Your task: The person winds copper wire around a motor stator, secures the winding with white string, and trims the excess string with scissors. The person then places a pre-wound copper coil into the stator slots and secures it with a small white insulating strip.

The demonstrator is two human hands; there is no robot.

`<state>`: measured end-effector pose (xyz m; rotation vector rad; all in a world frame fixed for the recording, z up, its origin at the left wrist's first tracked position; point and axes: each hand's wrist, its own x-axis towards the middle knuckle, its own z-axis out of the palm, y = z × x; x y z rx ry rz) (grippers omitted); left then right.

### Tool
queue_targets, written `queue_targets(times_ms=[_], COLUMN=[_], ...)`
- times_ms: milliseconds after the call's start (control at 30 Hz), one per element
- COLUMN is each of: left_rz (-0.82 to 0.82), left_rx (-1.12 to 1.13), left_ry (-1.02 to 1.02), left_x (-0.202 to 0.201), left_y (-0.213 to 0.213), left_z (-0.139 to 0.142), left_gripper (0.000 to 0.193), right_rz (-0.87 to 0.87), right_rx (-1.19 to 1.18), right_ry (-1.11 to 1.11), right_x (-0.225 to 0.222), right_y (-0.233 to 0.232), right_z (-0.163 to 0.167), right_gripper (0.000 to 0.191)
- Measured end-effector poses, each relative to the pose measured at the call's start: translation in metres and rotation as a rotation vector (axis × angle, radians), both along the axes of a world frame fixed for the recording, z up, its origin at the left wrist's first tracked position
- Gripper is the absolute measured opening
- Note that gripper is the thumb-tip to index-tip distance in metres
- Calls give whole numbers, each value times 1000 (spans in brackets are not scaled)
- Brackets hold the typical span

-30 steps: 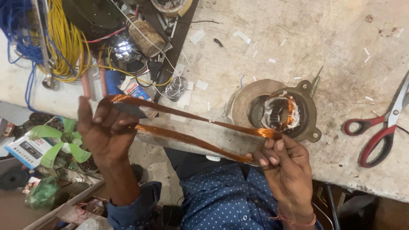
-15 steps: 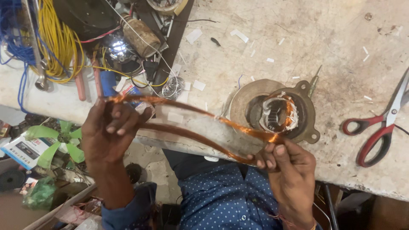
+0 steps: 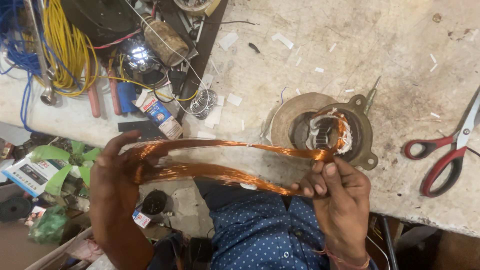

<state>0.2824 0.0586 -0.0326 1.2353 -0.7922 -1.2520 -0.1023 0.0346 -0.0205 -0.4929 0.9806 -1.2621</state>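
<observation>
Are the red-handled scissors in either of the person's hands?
No, the red-handled scissors lie on the workbench, while both hands hold the copper wire coil.

A pale, stained counter [image 3: 390, 30] carries red-handled scissors [image 3: 445, 155] at right, a round motor stator [image 3: 325, 131] mid-frame, yellow wire [image 3: 65, 50] upper left.

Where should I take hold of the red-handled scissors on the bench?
Probably at the red handle loops of the scissors, coming from the right hand side. They lie flat on the workbench, loops toward the motor stator, blades pointing away to the bench's right edge.
</observation>
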Motion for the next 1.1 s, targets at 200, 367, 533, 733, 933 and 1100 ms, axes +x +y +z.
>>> queue_targets(times_ms=[200, 367, 533, 733, 933, 1100], left_rz=[146, 104, -538, -716, -1079, -980], left_rx=[-34, -405, -796, -871, -670, -779], left_ry=[-1222, -1202, -1136, -1067, -983, -1037], left_x=[-61, -124, -179, -208, -192, -192], left_y=[-10, -6, -50, -82, -101, -110], left_z=[56, 76, 59, 33, 41, 42], left_gripper=[55, 43, 61, 77, 72, 39], right_rz=[15, 37, 37, 67, 110, 144], right_rx=[16, 37, 20, 19, 38, 31], right_ry=[15, 19, 54, 2, 18, -13], right_x=[-1, -1, -7, -15, -14, -14], right_y=[1, 0, 2, 2, -1, -2], right_z=[3, 1, -8, -14, -3, 1], right_gripper=[25, 25, 26, 28, 32, 36])
